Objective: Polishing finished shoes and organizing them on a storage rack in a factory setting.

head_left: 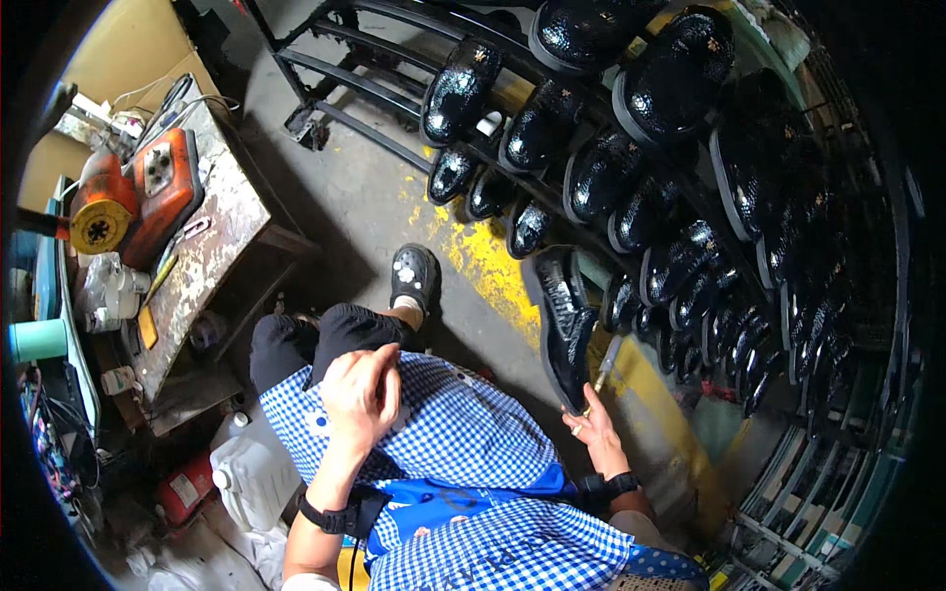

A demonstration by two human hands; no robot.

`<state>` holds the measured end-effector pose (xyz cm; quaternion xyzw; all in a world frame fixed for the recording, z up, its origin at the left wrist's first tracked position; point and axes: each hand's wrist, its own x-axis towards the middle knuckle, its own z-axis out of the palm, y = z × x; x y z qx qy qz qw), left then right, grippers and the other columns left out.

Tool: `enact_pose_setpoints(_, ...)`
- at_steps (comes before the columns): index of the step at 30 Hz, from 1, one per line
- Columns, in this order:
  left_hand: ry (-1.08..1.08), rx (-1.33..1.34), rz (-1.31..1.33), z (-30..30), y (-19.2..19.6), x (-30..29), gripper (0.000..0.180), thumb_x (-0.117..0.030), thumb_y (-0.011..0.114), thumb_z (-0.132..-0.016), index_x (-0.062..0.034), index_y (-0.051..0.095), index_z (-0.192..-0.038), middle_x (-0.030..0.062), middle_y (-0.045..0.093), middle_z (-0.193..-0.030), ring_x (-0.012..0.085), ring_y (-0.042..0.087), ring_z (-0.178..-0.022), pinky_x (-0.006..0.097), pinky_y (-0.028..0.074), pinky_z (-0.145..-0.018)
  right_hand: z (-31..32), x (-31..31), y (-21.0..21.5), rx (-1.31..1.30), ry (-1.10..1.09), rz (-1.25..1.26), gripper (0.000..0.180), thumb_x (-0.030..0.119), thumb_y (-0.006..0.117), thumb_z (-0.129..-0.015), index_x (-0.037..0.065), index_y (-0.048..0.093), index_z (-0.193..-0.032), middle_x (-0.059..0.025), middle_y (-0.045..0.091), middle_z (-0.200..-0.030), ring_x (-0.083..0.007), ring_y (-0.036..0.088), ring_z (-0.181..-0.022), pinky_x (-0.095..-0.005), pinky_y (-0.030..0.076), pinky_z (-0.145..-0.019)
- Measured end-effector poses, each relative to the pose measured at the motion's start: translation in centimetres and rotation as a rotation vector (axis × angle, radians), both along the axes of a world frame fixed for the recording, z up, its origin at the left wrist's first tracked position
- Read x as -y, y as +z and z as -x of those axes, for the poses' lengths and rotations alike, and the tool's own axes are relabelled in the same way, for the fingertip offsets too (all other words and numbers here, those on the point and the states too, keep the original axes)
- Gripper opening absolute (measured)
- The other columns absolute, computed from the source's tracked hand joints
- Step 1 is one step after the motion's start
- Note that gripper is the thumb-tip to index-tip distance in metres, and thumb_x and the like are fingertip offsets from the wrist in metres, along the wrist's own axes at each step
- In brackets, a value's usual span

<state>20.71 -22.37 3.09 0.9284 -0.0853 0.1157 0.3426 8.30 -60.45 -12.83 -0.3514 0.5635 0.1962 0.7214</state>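
A glossy black lace-up shoe (565, 325) hangs steeply tilted from my right hand (597, 431), whose fingers close on its lower end. The same hand also holds a slim pen-like tool (608, 362) with a grey end, sticking up beside the shoe; its exact kind is unclear. My left hand (363, 396) rests above my knee with its fingers curled in. Whether anything lies inside those fingers is hidden. A blue-and-white checked apron (463, 419) covers my lap beneath both hands.
Ahead and right, a dark metal rack (394, 69) carries rows of shiny black shoes (680, 74). At left stands a worn workbench (232, 187) with an orange machine (163, 187). A white plastic jug (254, 483) sits below it. Metal racking (808, 502) fills the lower right.
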Motion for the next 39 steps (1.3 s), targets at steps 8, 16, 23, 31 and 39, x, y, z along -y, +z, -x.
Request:
enact_pose_setpoints(8,0.034,0.070,0.053,0.9,-0.5,-0.4,0.023,-0.002,0.061,-0.069,-0.0043,0.063,-0.092,0.0100,0.062,-0.077,0.0237,0.059,-0.070,0.031,0.047,-0.066,-7.5,-8.8,10.7,0.345,0.317,-0.019,0.030,0.026,0.069,-0.076,0.007,0.057,-0.096,-0.0041,0.063,-0.076,-0.0131,0.055,-0.051,-0.0231,0.037,-0.040)
enact_pose_setpoints(16,0.061,0.151,0.149,1.6,-0.7,-1.4,0.022,-0.005,0.062,-0.069,-0.0037,0.063,-0.091,0.0097,0.061,-0.076,0.0243,0.058,-0.071,0.033,0.047,-0.065,-15.6,-17.6,14.2,0.682,0.481,-0.259,0.037,0.021,0.070,-0.075,0.002,0.055,-0.103,-0.0070,0.063,-0.086,-0.0152,0.060,-0.064,-0.0254,0.048,-0.052)
enact_pose_setpoints(23,0.053,0.161,0.251,1.6,-0.5,-2.3,0.021,-0.005,0.061,-0.071,-0.0023,0.063,-0.091,0.0103,0.061,-0.074,0.0246,0.059,-0.068,0.034,0.047,-0.064,-18.2,-25.0,17.3,0.954,0.519,-0.132,0.049,0.011,0.066,-0.078,-0.002,0.044,-0.119,-0.0121,0.060,-0.105,-0.0219,0.062,-0.091,-0.0342,0.053,-0.079)
enact_pose_setpoints(31,0.194,-0.076,1.081,1.6,-0.7,-4.1,0.021,-0.002,0.049,-0.088,0.0047,0.055,-0.107,0.0129,0.064,-0.092,0.0162,0.063,-0.079,0.025,0.050,-0.073,-19.4,-28.9,18.9,0.732,0.525,-0.301,0.029,0.026,0.064,-0.081,0.006,0.056,-0.101,-0.0083,0.065,-0.080,-0.0135,0.061,-0.056,-0.0210,0.047,-0.043)
enact_pose_setpoints(39,0.381,-0.060,1.416,1.9,0.3,-10.1,0.032,-0.015,0.043,-0.093,0.0021,0.044,-0.120,0.0160,0.059,-0.106,0.0168,0.062,-0.078,0.027,0.053,-0.070,-19.7,-31.7,19.8,0.786,0.623,-0.303,0.031,0.018,0.067,-0.078,0.004,0.056,-0.103,-0.0064,0.064,-0.085,-0.0133,0.062,-0.064,-0.0225,0.049,-0.049)
